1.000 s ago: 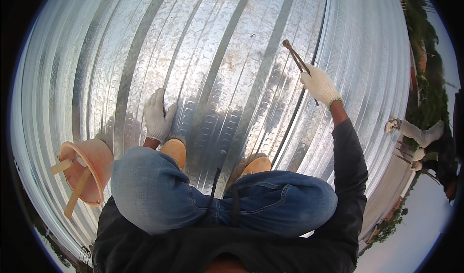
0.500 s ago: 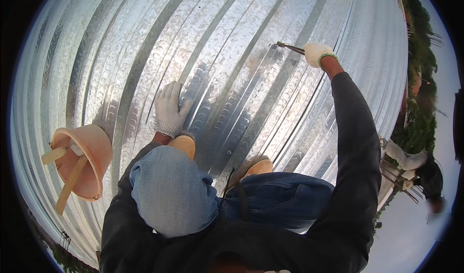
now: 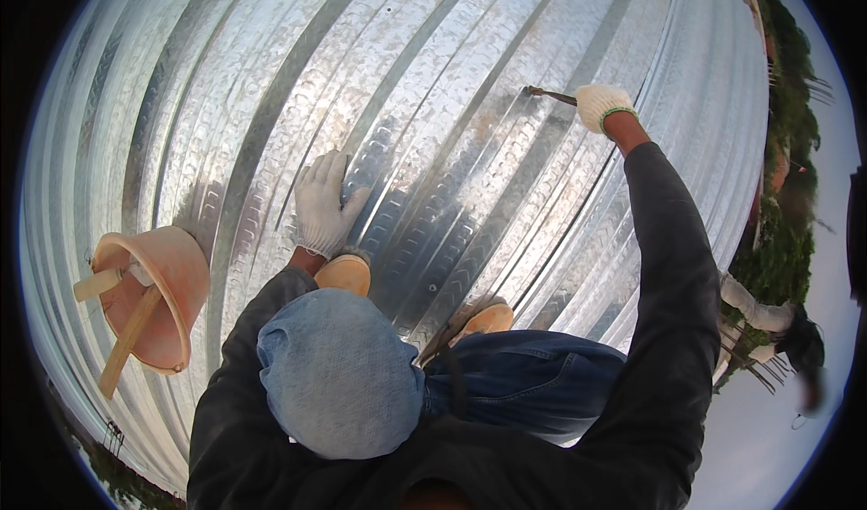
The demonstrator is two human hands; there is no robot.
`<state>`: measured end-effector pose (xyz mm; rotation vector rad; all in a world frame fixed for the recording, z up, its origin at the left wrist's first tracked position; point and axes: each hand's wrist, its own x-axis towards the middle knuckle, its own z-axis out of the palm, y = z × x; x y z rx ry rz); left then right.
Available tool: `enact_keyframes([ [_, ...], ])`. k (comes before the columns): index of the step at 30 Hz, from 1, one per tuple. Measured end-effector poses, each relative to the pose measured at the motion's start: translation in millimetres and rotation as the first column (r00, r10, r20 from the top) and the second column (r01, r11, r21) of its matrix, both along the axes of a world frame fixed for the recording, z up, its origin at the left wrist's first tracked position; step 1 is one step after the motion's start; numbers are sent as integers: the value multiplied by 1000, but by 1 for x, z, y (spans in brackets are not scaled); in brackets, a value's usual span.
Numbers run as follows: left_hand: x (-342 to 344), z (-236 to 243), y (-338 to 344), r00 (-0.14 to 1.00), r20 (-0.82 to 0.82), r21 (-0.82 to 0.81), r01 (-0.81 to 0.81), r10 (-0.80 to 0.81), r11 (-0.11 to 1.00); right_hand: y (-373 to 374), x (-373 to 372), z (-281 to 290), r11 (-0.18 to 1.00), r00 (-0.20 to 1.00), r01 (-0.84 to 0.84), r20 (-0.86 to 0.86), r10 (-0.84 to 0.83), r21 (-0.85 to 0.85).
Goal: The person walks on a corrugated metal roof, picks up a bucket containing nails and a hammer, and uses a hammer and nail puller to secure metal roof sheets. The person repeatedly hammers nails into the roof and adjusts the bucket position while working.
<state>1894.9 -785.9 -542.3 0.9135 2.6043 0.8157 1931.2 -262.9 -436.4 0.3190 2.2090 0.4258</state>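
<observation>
Ribbed galvanised metal sheeting [image 3: 452, 22] spreads beneath me. My left hand [image 3: 325, 203], in a whitish knit glove, lies open on it just beyond my tan left shoe [image 3: 345, 277], fingers pointing away from me. Ahead and to the right, my right hand [image 3: 603, 108], also gloved, grips a dark metal tool like long-handled pincers [image 3: 560, 96]; its tip is at the sheet's surface, though I cannot tell if it touches. My other tan shoe [image 3: 489, 318] rests below, partly behind my bent knee.
At left a terracotta-coloured bucket [image 3: 176, 284] lies tilted with wooden pieces [image 3: 131, 338] in it. Off the right edge, another person [image 3: 795, 347] bends among protruding rods [image 3: 759, 370]. Trees [image 3: 777, 248] and sky show beyond the sheeting.
My right hand has reached forward, away from me, swinging the tool tip down and leftward. My left hand has slid forward and right, and my left knee has shifted.
</observation>
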Motion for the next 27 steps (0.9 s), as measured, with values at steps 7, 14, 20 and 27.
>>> enact_keyframes([
  [7,2,-1,-1,998,-65,45,-8,11,999,0,-26,11,814,813,574,178,-554,-88],
  [14,4,-7,-2,997,-76,35,-15,17,999,22,-10,100,933,975,-205,-20,221,296],
  [20,4,19,5,996,13,90,-93,93,992,-11,43,307,963,883,262,-417,-216,56],
  [27,-23,93,50,570,746,638,-465,-344,613,-224,75,200,396,635,527,38,-772,-752],
])
